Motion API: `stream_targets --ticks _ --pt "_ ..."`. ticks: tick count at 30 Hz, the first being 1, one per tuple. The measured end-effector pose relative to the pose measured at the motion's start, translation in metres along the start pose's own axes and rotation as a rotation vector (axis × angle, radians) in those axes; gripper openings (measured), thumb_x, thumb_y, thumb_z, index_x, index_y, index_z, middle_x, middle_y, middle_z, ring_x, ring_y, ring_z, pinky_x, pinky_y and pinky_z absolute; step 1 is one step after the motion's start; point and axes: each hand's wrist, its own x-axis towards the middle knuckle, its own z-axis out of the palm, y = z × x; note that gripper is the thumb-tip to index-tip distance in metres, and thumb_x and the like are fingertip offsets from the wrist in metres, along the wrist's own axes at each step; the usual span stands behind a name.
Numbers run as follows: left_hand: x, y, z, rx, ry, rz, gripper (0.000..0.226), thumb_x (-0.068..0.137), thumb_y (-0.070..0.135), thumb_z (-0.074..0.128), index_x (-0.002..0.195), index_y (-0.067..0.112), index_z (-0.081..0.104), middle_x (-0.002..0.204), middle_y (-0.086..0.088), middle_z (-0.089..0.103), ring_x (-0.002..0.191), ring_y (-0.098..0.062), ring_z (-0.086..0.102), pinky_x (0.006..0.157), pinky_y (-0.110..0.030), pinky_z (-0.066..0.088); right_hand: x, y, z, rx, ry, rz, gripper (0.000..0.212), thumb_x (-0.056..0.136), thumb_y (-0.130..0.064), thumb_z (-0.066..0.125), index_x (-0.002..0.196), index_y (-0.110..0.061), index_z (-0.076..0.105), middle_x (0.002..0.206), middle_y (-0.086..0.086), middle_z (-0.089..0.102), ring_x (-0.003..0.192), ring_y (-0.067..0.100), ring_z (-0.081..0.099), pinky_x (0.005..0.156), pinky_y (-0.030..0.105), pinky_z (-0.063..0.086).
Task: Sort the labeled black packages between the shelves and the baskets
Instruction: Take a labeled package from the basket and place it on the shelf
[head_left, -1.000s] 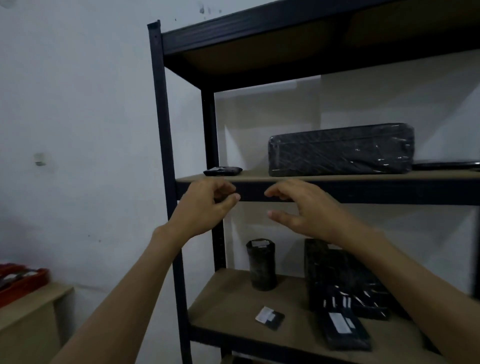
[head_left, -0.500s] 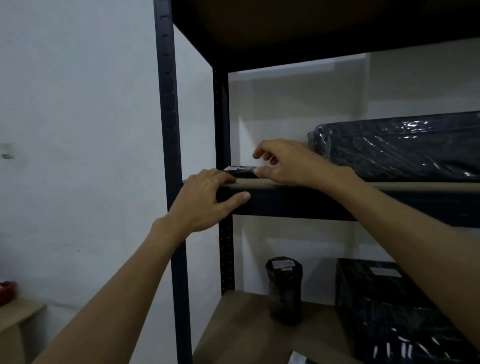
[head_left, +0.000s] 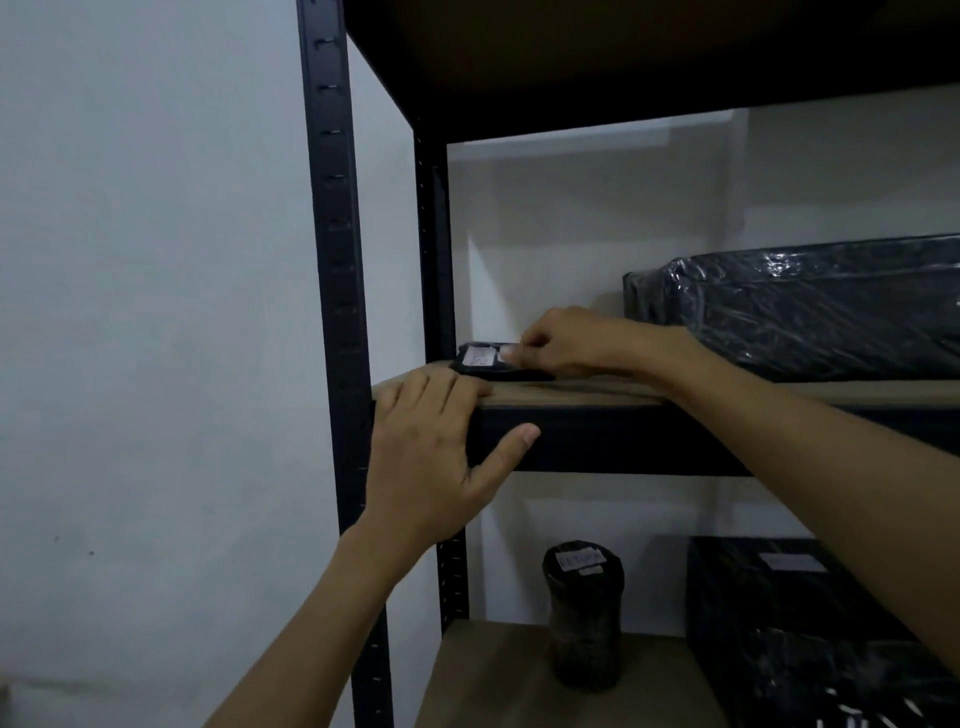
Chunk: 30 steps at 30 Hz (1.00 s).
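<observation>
A small flat black package (head_left: 480, 359) with a white label lies at the left end of the middle shelf board (head_left: 597, 392). My right hand (head_left: 563, 347) pinches its right edge, tilting the label side up toward me. My left hand (head_left: 441, 452) grips the shelf's front edge just below the package, fingers on top and thumb against the black rail. To the right on the same shelf lies a long black wrapped package (head_left: 800, 306).
The black metal upright (head_left: 335, 312) stands left of my hands, with a bare white wall beyond. On the shelf below stand a black labeled cylinder (head_left: 584, 616) and a large black labeled box (head_left: 779, 597). The upper shelf board hangs overhead.
The view moved closer and up. My right hand reached onto the shelf and took the small package, lifting its label side. My left hand settled on the shelf edge.
</observation>
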Motion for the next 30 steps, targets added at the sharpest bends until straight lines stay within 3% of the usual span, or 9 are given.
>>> stream_targets --ticks 4,8,13,17,20,23,26,28,30 --pt "0.000 0.001 0.002 0.009 0.028 -0.003 0.056 0.090 0.064 0.037 0.099 0.016 0.063 0.097 0.000 0.060 0.090 -0.017 0.050 0.083 -0.027 0.026 -0.009 0.008 -0.008 -0.018 0.198 0.141 0.072 0.089 -0.069 0.029 0.084 -0.008 0.067 0.088 0.006 0.067 0.085 0.024 0.062 0.074 0.031 0.042" --pt "0.000 0.001 0.005 0.013 0.057 0.004 0.055 0.090 0.063 0.037 0.097 0.015 0.062 0.095 0.000 0.060 0.089 -0.018 0.050 0.082 -0.028 0.028 -0.009 0.007 0.000 -0.155 0.039 0.328 0.087 0.077 -0.082 0.032 0.117 -0.010 0.058 0.126 0.014 0.058 0.109 0.029 0.056 0.084 0.035 0.042" --pt "-0.001 0.002 0.004 -0.007 0.066 0.000 0.056 0.090 0.064 0.036 0.097 0.014 0.062 0.095 -0.001 0.060 0.088 -0.018 0.050 0.082 -0.030 0.031 -0.012 0.009 -0.006 0.397 -0.040 0.346 0.056 0.075 -0.055 0.069 0.101 -0.006 0.062 0.094 0.009 0.062 0.085 0.021 0.059 0.065 0.027 0.042" --pt "-0.001 0.002 0.003 -0.008 0.052 -0.009 0.056 0.090 0.064 0.036 0.098 0.015 0.062 0.094 -0.001 0.059 0.088 -0.018 0.050 0.082 -0.030 0.031 -0.013 0.011 -0.010 0.548 0.124 0.221 0.033 0.071 -0.030 0.080 0.084 -0.016 0.054 0.083 0.003 0.058 0.070 0.013 0.053 0.053 0.024 0.035" --pt "-0.002 0.002 0.003 -0.005 0.050 -0.012 0.055 0.090 0.063 0.037 0.095 0.015 0.062 0.092 -0.001 0.059 0.087 -0.018 0.050 0.082 -0.030 0.031 -0.017 0.013 -0.008 0.645 0.299 0.083 0.042 0.068 -0.002 0.078 0.079 -0.020 0.042 0.076 0.000 0.048 0.072 0.017 0.045 0.053 0.026 0.033" --pt "-0.001 0.002 0.002 -0.012 0.040 -0.016 0.055 0.090 0.064 0.036 0.095 0.015 0.061 0.093 -0.001 0.058 0.088 -0.018 0.049 0.083 -0.029 0.031 -0.021 0.012 -0.001 0.577 0.205 0.030 0.041 0.068 0.007 0.074 0.086 -0.016 0.044 0.079 0.007 0.050 0.073 0.020 0.044 0.058 0.030 0.033" --pt "-0.001 0.003 0.002 -0.011 0.050 -0.018 0.054 0.090 0.063 0.037 0.094 0.015 0.060 0.091 0.000 0.058 0.087 -0.018 0.049 0.083 -0.029 0.030 -0.020 0.010 0.000 0.534 0.219 0.016 0.039 0.073 0.001 0.074 0.105 -0.003 0.053 0.099 0.019 0.062 0.086 0.027 0.056 0.076 0.045 0.048" --pt "-0.001 0.003 0.002 -0.009 0.054 -0.016 0.054 0.090 0.063 0.038 0.095 0.014 0.061 0.092 -0.001 0.058 0.087 -0.018 0.049 0.083 -0.030 0.030 -0.021 0.009 -0.003 0.561 0.238 0.067 0.048 0.075 -0.008 0.075 0.119 -0.006 0.055 0.113 0.013 0.064 0.103 0.025 0.060 0.093 0.042 0.050" --pt "-0.001 0.003 0.002 -0.009 0.049 -0.020 0.054 0.090 0.063 0.037 0.096 0.015 0.061 0.092 -0.001 0.058 0.087 -0.017 0.049 0.084 -0.030 0.031 -0.021 0.010 -0.004 0.613 0.209 0.143 0.051 0.076 -0.015 0.076 0.122 -0.013 0.053 0.111 0.006 0.065 0.100 0.023 0.062 0.079 0.039 0.055"
